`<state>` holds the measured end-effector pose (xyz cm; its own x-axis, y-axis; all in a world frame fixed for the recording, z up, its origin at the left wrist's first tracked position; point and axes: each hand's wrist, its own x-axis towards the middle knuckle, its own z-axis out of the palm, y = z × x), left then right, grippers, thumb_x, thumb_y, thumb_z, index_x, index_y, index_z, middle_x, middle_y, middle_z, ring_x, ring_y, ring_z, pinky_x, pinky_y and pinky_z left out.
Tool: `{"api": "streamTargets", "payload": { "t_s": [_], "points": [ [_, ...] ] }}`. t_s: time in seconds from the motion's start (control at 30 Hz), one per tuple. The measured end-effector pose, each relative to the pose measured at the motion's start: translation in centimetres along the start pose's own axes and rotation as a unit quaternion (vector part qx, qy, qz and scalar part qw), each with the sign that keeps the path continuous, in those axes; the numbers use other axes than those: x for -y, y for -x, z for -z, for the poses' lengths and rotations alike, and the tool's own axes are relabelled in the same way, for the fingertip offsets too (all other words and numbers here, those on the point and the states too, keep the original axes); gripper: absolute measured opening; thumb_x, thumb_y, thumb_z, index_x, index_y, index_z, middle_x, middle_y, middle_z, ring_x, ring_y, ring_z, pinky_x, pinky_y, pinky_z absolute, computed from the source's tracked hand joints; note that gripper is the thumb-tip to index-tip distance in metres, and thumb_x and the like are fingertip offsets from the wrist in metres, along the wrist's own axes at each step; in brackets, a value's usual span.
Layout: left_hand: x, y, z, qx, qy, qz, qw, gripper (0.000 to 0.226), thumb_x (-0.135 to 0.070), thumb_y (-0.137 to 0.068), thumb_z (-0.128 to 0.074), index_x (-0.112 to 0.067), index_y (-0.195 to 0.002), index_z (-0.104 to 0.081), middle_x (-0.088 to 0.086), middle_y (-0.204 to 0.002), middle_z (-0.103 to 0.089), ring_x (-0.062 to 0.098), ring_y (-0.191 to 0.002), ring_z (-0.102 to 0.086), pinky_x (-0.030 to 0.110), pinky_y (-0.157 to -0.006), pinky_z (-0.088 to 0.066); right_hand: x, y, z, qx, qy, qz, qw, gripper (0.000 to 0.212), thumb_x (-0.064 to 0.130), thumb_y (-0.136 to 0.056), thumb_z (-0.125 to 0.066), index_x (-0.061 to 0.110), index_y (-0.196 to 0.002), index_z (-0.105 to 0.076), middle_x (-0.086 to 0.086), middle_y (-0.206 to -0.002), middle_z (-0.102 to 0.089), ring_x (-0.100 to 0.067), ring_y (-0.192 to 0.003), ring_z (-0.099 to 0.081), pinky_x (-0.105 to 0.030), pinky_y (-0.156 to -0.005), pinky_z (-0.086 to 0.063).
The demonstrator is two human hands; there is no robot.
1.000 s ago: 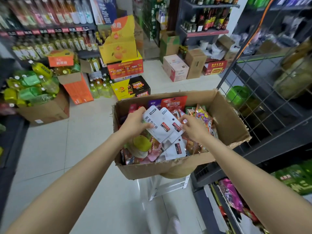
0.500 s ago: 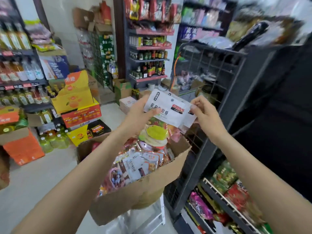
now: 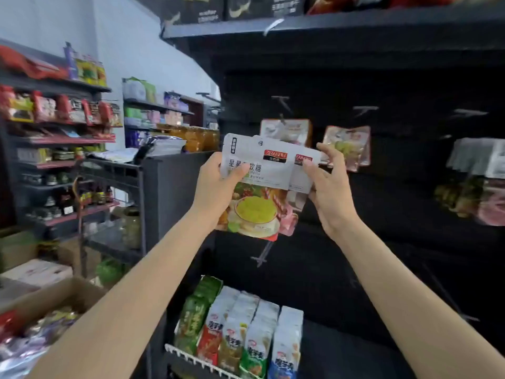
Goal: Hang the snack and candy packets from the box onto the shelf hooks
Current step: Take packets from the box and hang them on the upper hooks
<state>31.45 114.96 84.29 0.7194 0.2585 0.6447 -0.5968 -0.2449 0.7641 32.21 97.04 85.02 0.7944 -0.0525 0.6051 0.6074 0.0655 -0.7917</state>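
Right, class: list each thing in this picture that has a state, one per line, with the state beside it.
Left hand: grips the front candy packet.
Right hand: pinches the packet behind.
Front candy packet: held up, not hung.
Second packet: held, mostly hidden.
Hook: carries a hung packet.
Box: open, packets inside.

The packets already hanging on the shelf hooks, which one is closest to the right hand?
The pinkish packet just past the right hand, its lower left corner almost at the fingertips. The white-topped one hangs further left, the grey ones far right.
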Motion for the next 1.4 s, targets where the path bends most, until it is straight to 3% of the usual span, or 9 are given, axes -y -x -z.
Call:
{"api": "streamTargets", "payload": {
  "t_s": [0.13, 0.2, 0.3, 0.37, 0.47, 0.6, 0.73, 1.0, 1.4],
  "points": [
    [-4.1, 2.5, -11.3, 0.030, 0.098, 0.029, 0.994, 0.021, -0.016, -0.088, -0.063, -0.013, -0.110, -0.062, -0.010, -0.102, -0.067, 0.002, -0.093, -0.063, 0.012, -0.073, -0.050, 2.7, 0.9, 11.3, -0.036, 0.116, 0.059, 0.991, 0.049, 0.019, -0.096, -0.053, 0.055, -0.126, -0.038, -0.006, -0.113, -0.065, -0.028, -0.097, -0.065, -0.051, -0.086, -0.054],
    [-5.9, 3.9, -16.3, 0.047, 0.121, 0.034, 0.991, 0.022, -0.016, -0.089, -0.063, -0.012, -0.111, -0.063, -0.009, -0.101, -0.068, 0.002, -0.093, -0.063, 0.009, -0.069, -0.049, 4.1, 1.0, 16.7, -0.064, 0.171, 0.090, 0.979, 0.045, 0.016, -0.095, -0.053, 0.058, -0.112, -0.049, -0.009, -0.094, -0.068, -0.037, -0.079, -0.063, -0.048, -0.074, -0.056],
    [-8.4, 5.7, -22.7, 0.064, 0.141, 0.032, 0.987, 0.021, -0.014, -0.090, -0.062, -0.013, -0.111, -0.063, -0.007, -0.102, -0.068, 0.003, -0.093, -0.063, 0.008, -0.067, -0.049, 5.7, 1.0, 23.4, -0.105, 0.206, 0.115, 0.966, 0.030, 0.015, -0.095, -0.053, 0.043, -0.093, -0.064, 0.015, -0.055, -0.055, -0.007, -0.050, -0.043, -0.028, -0.051, -0.040],
    [-9.8, 6.8, -26.1, 0.069, 0.151, 0.033, 0.986, 0.021, -0.012, -0.090, -0.061, -0.013, -0.110, -0.063, -0.009, -0.099, -0.067, 0.000, -0.089, -0.062, 0.006, -0.065, -0.049, 6.4, 1.0, 26.8, -0.129, 0.208, 0.102, 0.964, 0.028, 0.013, -0.095, -0.053, 0.039, -0.092, -0.065, 0.023, -0.055, -0.053, 0.001, -0.056, -0.046, -0.022, -0.061, -0.044],
    [-11.3, 7.6, -29.9, 0.064, 0.140, 0.034, 0.987, 0.020, -0.013, -0.090, -0.061, -0.016, -0.109, -0.063, -0.013, -0.096, -0.066, -0.003, -0.088, -0.061, 0.008, -0.066, -0.048, 7.1, 0.6, 30.8, -0.163, 0.209, 0.089, 0.960, 0.024, 0.011, -0.094, -0.054, 0.029, -0.096, -0.070, 0.019, -0.089, -0.068, -0.006, -0.094, -0.062, -0.036, -0.090, -0.052],
    [-11.9, 6.9, -32.5, 0.022, 0.104, 0.040, 0.994, 0.022, -0.018, -0.089, -0.063, -0.015, -0.111, -0.062, -0.005, -0.106, -0.067, 0.010, -0.098, -0.062, 0.027, -0.083, -0.050, 7.7, -0.8, 35.0, -0.196, 0.223, 0.095, 0.950, 0.022, 0.009, -0.095, -0.052, 0.021, -0.099, -0.070, 0.008, -0.101, -0.069, -0.004, -0.097, -0.061, -0.022, -0.086, -0.051],
    [-12.3, 6.3, -33.8, 0.012, 0.087, 0.039, 0.995, 0.024, -0.017, -0.089, -0.063, -0.016, -0.113, -0.062, -0.004, -0.109, -0.067, 0.011, -0.101, -0.062, 0.031, -0.087, -0.050, 7.6, -2.7, 37.5, -0.225, 0.232, 0.092, 0.942, 0.022, 0.009, -0.095, -0.051, 0.020, -0.098, -0.070, 0.012, -0.092, -0.067, 0.002, -0.081, -0.059, -0.008, -0.066, -0.046],
    [-12.9, 5.8, -35.0, 0.025, 0.079, 0.011, 0.997, 0.026, -0.015, -0.089, -0.061, -0.016, -0.115, -0.060, -0.006, -0.112, -0.065, 0.007, -0.100, -0.060, 0.017, -0.072, -0.044, 7.4, -4.9, 38.0, -0.229, 0.270, 0.115, 0.928, 0.019, 0.013, -0.094, -0.055, 0.014, -0.106, -0.070, 0.007, -0.093, -0.067, 0.007, -0.078, -0.056, -0.004, -0.064, -0.043],
    [-13.2, 6.1, -35.2, 0.039, 0.069, 0.020, 0.997, 0.025, -0.016, -0.090, -0.060, -0.017, -0.115, -0.059, -0.004, -0.114, -0.065, 0.006, -0.100, -0.060, 0.015, -0.068, -0.043, 6.5, -5.2, 37.8, -0.228, 0.346, 0.165, 0.895, 0.021, 0.012, -0.095, -0.054, 0.012, -0.111, -0.067, 0.000, -0.104, -0.066, 0.000, -0.086, -0.052, -0.005, -0.068, -0.038]
  ]
}}
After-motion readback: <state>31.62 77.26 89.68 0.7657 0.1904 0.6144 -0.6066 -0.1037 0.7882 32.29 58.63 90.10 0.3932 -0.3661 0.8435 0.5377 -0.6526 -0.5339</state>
